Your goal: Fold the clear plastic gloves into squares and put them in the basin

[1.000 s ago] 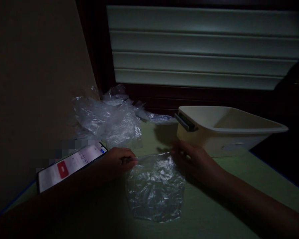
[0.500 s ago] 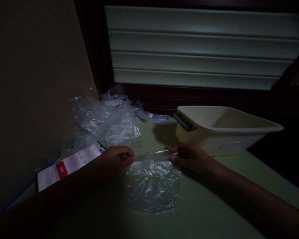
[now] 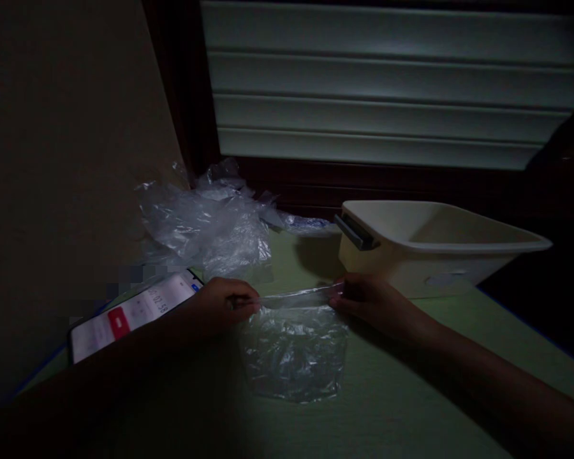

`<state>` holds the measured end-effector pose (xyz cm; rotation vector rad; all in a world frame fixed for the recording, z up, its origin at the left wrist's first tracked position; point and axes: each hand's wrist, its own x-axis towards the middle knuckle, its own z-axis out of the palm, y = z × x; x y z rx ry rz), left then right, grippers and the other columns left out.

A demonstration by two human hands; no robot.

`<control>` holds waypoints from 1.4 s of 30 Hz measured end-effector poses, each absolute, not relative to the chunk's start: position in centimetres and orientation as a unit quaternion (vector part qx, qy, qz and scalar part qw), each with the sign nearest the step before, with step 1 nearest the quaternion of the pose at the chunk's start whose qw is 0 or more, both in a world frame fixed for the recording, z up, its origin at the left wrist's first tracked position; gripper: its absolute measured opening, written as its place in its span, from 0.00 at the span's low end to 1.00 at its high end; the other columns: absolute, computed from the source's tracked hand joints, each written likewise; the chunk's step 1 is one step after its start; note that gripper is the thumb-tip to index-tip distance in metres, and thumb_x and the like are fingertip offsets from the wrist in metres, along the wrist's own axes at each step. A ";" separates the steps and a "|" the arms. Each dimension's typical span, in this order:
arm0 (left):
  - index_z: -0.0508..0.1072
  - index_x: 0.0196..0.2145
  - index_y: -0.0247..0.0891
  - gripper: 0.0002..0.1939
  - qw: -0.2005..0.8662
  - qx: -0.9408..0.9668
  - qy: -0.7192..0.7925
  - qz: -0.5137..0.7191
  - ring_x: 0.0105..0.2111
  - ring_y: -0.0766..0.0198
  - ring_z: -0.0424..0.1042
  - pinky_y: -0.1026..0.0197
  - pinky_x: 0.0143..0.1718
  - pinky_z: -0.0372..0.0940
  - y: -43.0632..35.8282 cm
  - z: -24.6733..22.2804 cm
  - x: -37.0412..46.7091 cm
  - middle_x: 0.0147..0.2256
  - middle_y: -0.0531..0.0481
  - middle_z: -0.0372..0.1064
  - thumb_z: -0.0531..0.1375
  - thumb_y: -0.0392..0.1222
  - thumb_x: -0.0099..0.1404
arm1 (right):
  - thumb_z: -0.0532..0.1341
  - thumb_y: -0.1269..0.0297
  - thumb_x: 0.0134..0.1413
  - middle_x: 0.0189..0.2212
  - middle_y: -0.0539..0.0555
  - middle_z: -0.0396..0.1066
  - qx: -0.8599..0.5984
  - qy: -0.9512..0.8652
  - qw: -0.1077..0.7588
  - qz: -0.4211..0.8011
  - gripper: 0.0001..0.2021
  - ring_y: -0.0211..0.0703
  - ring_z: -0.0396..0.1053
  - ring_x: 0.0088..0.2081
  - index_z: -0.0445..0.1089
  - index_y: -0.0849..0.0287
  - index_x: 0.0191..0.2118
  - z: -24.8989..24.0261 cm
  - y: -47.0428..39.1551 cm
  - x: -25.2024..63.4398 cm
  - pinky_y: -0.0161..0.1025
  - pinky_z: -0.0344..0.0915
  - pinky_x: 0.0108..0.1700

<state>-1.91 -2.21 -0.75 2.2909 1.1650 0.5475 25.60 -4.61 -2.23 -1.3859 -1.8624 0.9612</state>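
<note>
A clear, crinkled plastic bag [image 3: 294, 354] hangs and lies between my two hands over the green tabletop [image 3: 387, 395]. My left hand [image 3: 227, 303] pinches the left end of its upper edge between thumb and fingers. At the other end, my right hand [image 3: 368, 296] grips the same edge, so the top strip is stretched straight. The bag looks flat, with its lower part toward me. Behind my left hand rises a loose heap of clear plastic bags [image 3: 210, 220]. A cream plastic bin [image 3: 387, 268] with a dark handle stands just beyond my right hand.
A phone [image 3: 138, 315] with a lit screen lies at the left, partly covered by my left forearm. A flattened packet with blue marks [image 3: 306, 223] lies between the heap and the bin. Behind the table are a wall and a slatted panel [image 3: 373, 89]. The light is dim.
Both hands keep hold of the bag's upper edge in nearly the same place. The top strip has tilted and looks narrower. The view has shifted slightly.
</note>
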 end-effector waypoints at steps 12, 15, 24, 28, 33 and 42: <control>0.71 0.28 0.33 0.08 0.237 0.881 0.340 0.229 0.25 0.68 0.63 0.67 0.26 0.58 -1.9 -1.0 -2.2 0.28 0.50 0.65 0.54 0.39 0.57 | 0.61 0.62 0.47 0.30 0.56 0.71 -0.508 -0.708 0.294 0.392 0.09 0.43 0.69 0.31 0.67 0.61 0.34 -2.2 -4.8 25.8 0.37 0.64 0.31; 0.71 0.28 0.34 0.07 0.235 0.888 0.320 0.232 0.26 0.68 0.64 0.67 0.26 0.59 -1.7 -1.2 -2.4 0.30 0.49 0.66 0.54 0.37 0.58 | 0.61 0.65 0.47 0.28 0.55 0.71 -0.508 -0.722 0.289 0.371 0.05 0.42 0.69 0.30 0.68 0.60 0.31 -2.1 -4.9 25.8 0.37 0.64 0.31; 0.72 0.34 0.35 0.07 0.198 0.912 0.307 0.188 0.27 0.67 0.65 0.66 0.28 0.59 -2.1 -1.1 -2.9 0.29 0.51 0.66 0.56 0.36 0.58 | 0.61 0.69 0.48 0.29 0.54 0.73 -0.514 -0.758 0.274 0.292 0.03 0.43 0.70 0.30 0.69 0.59 0.32 -1.5 -5.5 25.3 0.38 0.65 0.31; 0.72 0.32 0.33 0.08 0.187 0.916 0.298 0.194 0.24 0.69 0.63 0.68 0.26 0.57 -2.2 -0.9 -2.6 0.26 0.52 0.64 0.54 0.35 0.59 | 0.60 0.67 0.49 0.31 0.54 0.72 -0.510 -0.768 0.270 0.275 0.04 0.43 0.69 0.30 0.68 0.59 0.33 -1.9 -5.4 25.4 0.38 0.64 0.32; 0.71 0.27 0.33 0.08 0.172 0.922 0.283 0.201 0.23 0.70 0.61 0.69 0.25 0.55 -2.2 -1.0 -2.5 0.24 0.52 0.63 0.52 0.34 0.58 | 0.63 0.65 0.46 0.33 0.55 0.73 -0.515 -0.745 0.286 0.314 0.11 0.45 0.70 0.32 0.68 0.58 0.39 -2.0 -5.3 25.7 0.38 0.66 0.32; 0.71 0.28 0.33 0.08 0.220 0.897 0.331 0.194 0.22 0.70 0.61 0.68 0.23 0.56 -2.2 -0.6 -2.5 0.25 0.52 0.63 0.54 0.38 0.57 | 0.63 0.63 0.46 0.30 0.55 0.72 -0.523 -0.717 0.277 0.368 0.10 0.44 0.69 0.30 0.68 0.58 0.37 -2.0 -5.0 26.1 0.40 0.65 0.31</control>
